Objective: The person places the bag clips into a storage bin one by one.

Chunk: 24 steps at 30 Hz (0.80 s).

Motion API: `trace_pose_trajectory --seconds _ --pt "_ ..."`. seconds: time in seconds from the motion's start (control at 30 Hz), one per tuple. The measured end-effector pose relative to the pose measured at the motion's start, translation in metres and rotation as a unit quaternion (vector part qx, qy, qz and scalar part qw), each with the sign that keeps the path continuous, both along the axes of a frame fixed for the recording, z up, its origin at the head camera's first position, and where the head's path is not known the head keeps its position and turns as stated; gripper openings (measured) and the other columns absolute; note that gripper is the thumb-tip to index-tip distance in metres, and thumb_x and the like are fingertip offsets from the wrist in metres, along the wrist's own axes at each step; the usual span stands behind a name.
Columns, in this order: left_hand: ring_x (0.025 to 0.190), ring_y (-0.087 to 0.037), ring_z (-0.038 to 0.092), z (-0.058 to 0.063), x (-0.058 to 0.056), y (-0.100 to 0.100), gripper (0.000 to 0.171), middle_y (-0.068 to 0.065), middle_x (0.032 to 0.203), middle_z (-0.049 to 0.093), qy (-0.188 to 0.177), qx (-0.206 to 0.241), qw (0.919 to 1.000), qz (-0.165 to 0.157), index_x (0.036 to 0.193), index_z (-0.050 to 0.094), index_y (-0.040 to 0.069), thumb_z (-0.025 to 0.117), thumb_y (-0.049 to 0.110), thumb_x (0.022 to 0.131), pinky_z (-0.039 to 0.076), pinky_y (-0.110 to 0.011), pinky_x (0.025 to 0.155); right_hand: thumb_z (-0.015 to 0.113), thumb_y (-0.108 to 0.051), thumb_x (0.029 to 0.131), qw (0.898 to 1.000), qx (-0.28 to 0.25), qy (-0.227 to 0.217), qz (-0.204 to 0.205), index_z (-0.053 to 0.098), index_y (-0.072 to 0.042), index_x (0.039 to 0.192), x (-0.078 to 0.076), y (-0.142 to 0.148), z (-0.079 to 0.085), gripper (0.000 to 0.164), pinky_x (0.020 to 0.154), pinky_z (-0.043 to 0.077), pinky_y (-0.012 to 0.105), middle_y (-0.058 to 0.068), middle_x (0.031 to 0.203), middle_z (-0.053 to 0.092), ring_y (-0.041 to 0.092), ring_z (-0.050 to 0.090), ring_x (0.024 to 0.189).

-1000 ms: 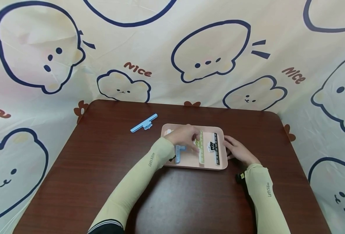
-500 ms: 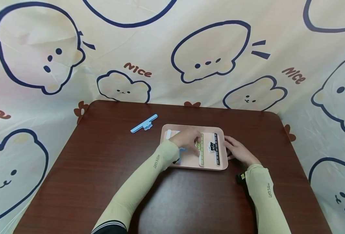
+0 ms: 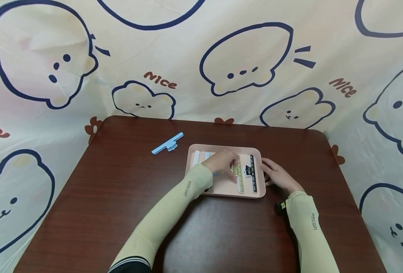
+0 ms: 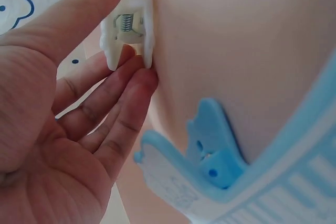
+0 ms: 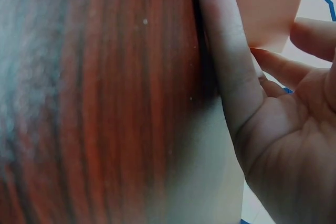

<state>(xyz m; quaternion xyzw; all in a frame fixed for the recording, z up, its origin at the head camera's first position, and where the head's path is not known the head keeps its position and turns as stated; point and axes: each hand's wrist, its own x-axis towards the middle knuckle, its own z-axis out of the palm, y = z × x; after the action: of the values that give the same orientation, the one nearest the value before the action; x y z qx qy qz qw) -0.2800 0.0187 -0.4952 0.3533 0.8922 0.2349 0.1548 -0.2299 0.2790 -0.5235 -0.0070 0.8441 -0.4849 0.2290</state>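
My left hand [image 3: 219, 162] reaches over the pink tray [image 3: 223, 188] and grips the handle of a green bag clip [image 3: 240, 181]. In the left wrist view the clip's spring handle [image 4: 127, 30] sits between thumb and fingertips. Just below it stands a blue bag clip [image 4: 215, 171], partly hidden under my wrist in the head view. Right of the green clip lies a black-and-white bag clip [image 3: 252, 172]. My right hand [image 3: 280, 176] rests against the tray's right side, its thumb [image 5: 226, 40] straight along the tray wall in the right wrist view.
A light blue bag clip [image 3: 168, 143] lies on the dark wooden table [image 3: 112, 182], left of the tray. Near the tray's left end shows a white bag clip [image 3: 196, 157], partly covered by my sleeve. A printed cloth [image 3: 242, 60] hangs around the table.
My left hand has moved to the right, and the green bag clip has shifted right with it, closer to the black one. My right hand stays at the tray's side.
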Motion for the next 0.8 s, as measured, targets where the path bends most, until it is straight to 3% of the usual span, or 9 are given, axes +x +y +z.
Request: trace_pose_trajectory --seconds 0.63,0.8 --pt "0.084 -0.012 0.054 -0.0041 -0.0014 0.0035 0.049 0.001 0.091 0.063 0.012 -0.009 0.9999 0.006 0.095 0.068 0.011 0.1 0.033 0.065 0.046 -0.023 0.078 0.042 -0.034 0.112 1.0 0.001 -0.002 0.0 0.031 -0.014 0.162 -0.0021 -0.0001 -0.0015 0.055 0.075 0.06 0.034 0.022 0.126 0.056 0.024 0.061 0.089" --pt "0.087 -0.012 0.056 -0.0038 -0.0007 0.0008 0.052 0.0 0.096 0.065 0.014 -0.003 0.9999 0.003 0.102 0.07 0.01 0.099 0.034 0.066 0.047 -0.024 0.082 0.042 -0.034 0.112 1.0 0.005 0.0 -0.002 0.031 -0.014 0.162 -0.0004 -0.0002 0.0 0.054 0.075 0.06 0.035 0.022 0.127 0.056 0.025 0.062 0.09"
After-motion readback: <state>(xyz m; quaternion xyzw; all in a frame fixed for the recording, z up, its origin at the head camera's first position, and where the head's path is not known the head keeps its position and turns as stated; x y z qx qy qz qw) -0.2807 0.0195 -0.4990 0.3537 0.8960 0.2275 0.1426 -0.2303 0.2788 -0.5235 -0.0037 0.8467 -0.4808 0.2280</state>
